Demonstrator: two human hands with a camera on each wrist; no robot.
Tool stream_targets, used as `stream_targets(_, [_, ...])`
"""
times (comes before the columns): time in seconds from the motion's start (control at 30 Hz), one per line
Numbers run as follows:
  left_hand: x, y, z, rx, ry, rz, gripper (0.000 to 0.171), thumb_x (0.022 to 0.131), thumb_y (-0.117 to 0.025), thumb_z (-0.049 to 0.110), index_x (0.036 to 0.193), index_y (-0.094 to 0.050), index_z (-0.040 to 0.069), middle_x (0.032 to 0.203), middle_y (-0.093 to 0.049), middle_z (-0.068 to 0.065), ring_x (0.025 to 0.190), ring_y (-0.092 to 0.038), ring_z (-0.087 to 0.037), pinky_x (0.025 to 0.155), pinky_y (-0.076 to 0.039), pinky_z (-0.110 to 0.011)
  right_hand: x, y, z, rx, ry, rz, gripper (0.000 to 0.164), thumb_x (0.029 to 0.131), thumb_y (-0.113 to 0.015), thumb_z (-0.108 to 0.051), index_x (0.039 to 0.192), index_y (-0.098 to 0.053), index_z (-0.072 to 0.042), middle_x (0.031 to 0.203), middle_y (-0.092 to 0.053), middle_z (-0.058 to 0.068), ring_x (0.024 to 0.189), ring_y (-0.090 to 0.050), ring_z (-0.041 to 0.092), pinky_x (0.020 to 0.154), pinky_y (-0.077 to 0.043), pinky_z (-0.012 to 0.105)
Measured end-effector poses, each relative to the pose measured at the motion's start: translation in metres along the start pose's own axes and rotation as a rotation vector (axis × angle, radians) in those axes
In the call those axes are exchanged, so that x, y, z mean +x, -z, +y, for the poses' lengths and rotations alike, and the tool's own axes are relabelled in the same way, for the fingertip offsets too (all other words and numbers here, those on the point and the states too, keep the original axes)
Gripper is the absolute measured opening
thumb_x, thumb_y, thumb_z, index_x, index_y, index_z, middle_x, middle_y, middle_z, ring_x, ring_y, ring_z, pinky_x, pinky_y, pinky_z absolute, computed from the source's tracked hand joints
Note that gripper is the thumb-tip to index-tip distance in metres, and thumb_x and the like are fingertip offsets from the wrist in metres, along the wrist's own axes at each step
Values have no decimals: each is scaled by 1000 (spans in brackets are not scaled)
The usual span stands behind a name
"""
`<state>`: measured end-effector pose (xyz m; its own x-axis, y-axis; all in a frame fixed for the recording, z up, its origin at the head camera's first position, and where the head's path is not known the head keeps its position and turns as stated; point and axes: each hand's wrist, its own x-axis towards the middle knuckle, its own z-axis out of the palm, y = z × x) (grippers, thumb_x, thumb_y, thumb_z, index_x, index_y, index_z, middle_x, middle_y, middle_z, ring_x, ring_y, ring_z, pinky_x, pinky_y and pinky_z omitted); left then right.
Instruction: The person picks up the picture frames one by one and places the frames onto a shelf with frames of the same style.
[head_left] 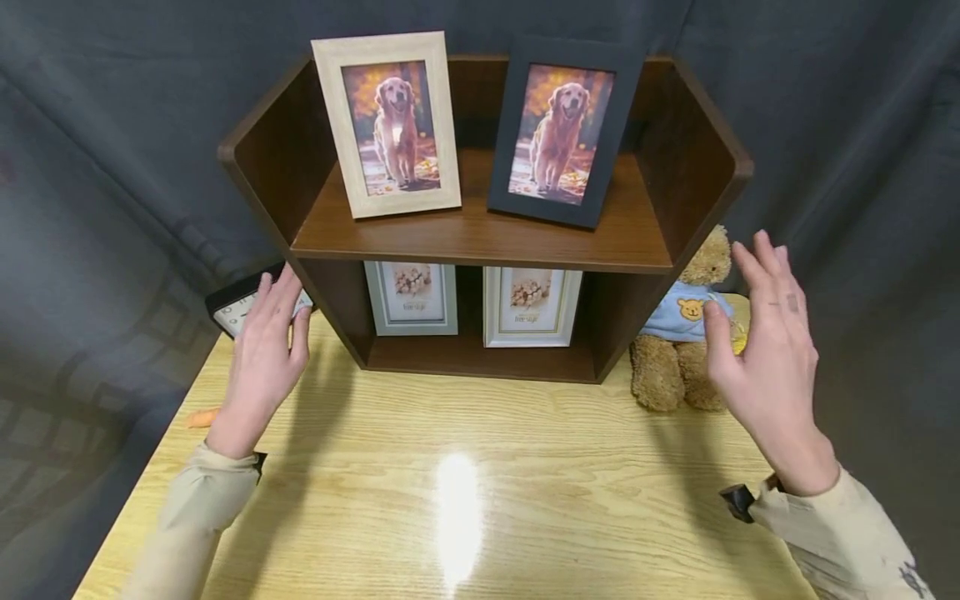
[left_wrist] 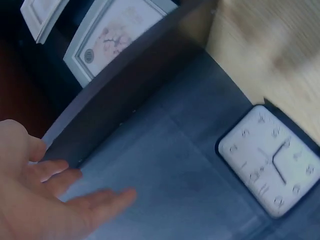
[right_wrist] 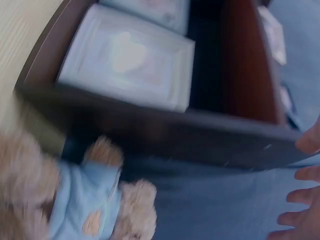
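Note:
A dark brown two-tier shelf stands at the back of the table. My left hand, fingers extended, is beside the shelf's left side panel and partly covers a white-faced clock with a black edge. On the other side my right hand is raised with spread fingers, holding nothing, and overlaps a teddy bear in a blue top. The upper tier bears a cream photo frame and a black photo frame, each with a dog picture. Below stand a grey-green frame and a white frame.
The light wooden table carries the shelf, with a bright reflection near its middle. A small orange object lies at the left edge. Dark grey curtain hangs behind and on both sides.

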<state>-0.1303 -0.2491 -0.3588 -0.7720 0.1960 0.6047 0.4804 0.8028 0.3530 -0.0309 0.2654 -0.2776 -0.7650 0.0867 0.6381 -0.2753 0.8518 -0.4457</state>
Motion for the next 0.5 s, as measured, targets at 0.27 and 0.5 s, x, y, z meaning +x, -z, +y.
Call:
stream_targets(0.27, [9, 16, -6, 202, 74, -122, 64, 114, -41, 42, 166, -38, 4, 178, -19, -8, 164, -5, -35, 128, -6, -71, 17, -4, 27, -228, -62, -254, 74, 109, -51, -33, 171, -22, -5, 179, -3, 11, 163, 7, 36, 130, 6, 61])
stream_targets(0.5, [20, 21, -9, 279, 89, -139, 74, 112, -30, 56, 169, -33, 9, 179, -11, -3, 164, 4, -29, 127, 0, -71, 23, -9, 33, -260, -88, -306, 77, 109, -51, -37, 171, -20, -5, 179, 3, 9, 161, 14, 36, 128, 10, 64])
